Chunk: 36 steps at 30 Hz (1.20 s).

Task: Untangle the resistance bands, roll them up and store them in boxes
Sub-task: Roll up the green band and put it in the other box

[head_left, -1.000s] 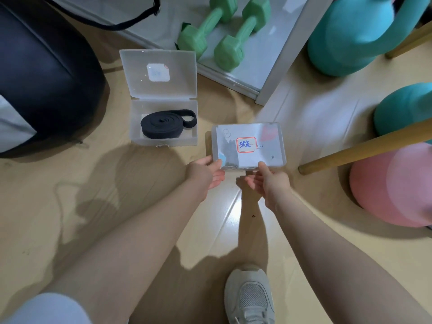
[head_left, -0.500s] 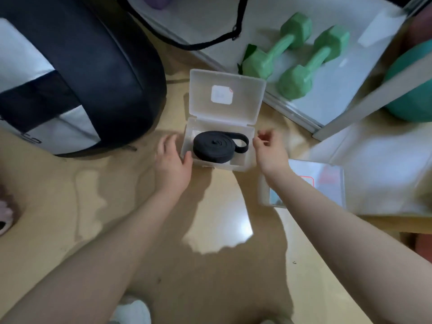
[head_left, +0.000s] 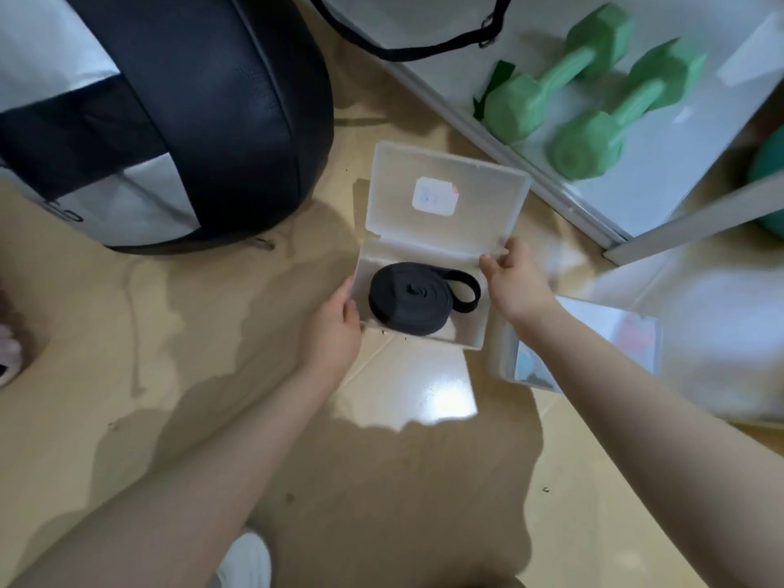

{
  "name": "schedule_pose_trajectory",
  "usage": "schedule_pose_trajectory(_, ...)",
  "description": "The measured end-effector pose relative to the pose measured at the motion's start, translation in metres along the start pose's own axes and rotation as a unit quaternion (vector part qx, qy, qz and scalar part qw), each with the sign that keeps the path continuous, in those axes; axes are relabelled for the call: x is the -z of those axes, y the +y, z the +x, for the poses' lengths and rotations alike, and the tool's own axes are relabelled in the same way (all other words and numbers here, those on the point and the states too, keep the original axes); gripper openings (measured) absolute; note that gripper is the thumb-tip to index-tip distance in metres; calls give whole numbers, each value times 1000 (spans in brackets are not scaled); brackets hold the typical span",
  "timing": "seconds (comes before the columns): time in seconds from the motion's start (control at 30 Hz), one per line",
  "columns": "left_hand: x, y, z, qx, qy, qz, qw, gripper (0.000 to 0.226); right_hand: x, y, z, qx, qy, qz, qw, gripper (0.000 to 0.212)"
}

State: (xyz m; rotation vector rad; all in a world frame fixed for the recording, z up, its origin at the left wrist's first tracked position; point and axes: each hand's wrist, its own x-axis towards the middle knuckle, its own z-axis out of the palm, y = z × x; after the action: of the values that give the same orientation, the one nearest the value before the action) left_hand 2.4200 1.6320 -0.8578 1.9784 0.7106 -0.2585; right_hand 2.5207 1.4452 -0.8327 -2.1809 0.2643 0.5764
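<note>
A translucent plastic box point(head_left: 473, 333) lies on the floor with its lid point(head_left: 479, 193) swung up, a white label on it. Inside is a rolled black resistance band point(head_left: 407, 299) with one loop end sticking out to the right. My left hand point(head_left: 335, 320) holds the box's left wall, thumb on the rim. My right hand point(head_left: 513, 278) pinches the lid's near right corner between thumb and fingers. A second box point(head_left: 594, 345), lid shut, lies to the right, partly behind my right forearm.
A large black and white punching bag point(head_left: 169, 112) lies at the upper left. Two green dumbbells point(head_left: 594, 91) rest on a white low shelf point(head_left: 662, 184) at the upper right, with a black strap point(head_left: 407, 48) beside them. My white shoe point(head_left: 250, 562) shows at the bottom.
Both hands left the shut box on the right and moved to the open box with the black band. Now the left holds its side wall and the right has taken the lid's corner.
</note>
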Motion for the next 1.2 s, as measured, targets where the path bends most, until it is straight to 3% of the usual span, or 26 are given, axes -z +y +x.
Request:
schedule_pose_trajectory(0.13, 9, -14, -17, 4, -11, -8, 1000, 41, 0, 3, -13, 16, 21, -56, 998, 31)
schedule_pose_trajectory(0.27, 10, -7, -17, 23, -21, -72, 997, 40, 5, -1, -25, 22, 47, 128, 990, 39)
schedule_pose_trajectory(0.33, 11, 0, -19, 35, -9, -153, 988, 39, 11, -1, -37, 67, 48, 142, 986, 44)
schedule_pose_trajectory(0.47, 13, 6, -25, 107, 1, -245, 964, 68, 21, 9, -61, 227, 94, -49, 968, 40)
schedule_pose_trajectory(0.6, 11, 10, -27, 141, -2, -291, 946, 58, 14, 20, -74, 403, 101, -275, 867, 37)
schedule_pose_trajectory(0.7, 11, 13, -28, 175, 32, -274, 945, 62, -6, 27, -83, 437, 108, -394, 802, 39)
schedule_pose_trajectory(0.83, 12, 6, -38, 7, -14, -238, 971, 35, -37, 34, -89, 405, 50, -455, 791, 58)
schedule_pose_trajectory(0.9, 14, -6, -38, -57, -72, -199, 976, 53, -46, 30, -87, 374, 29, -452, 809, 62)
schedule_pose_trajectory(0.97, 15, -18, -35, -112, -88, -63, 988, 76, -47, 20, -80, 350, 13, -433, 830, 59)
schedule_pose_trajectory(1.07, 15, -23, -32, -187, -29, 93, 978, 75, -43, 11, -65, 318, -7, -420, 850, 60)
schedule_pose_trajectory(1.2, 13, -23, -26, -220, 12, 157, 963, 67, -40, 7, -51, 316, -6, -459, 830, 84)
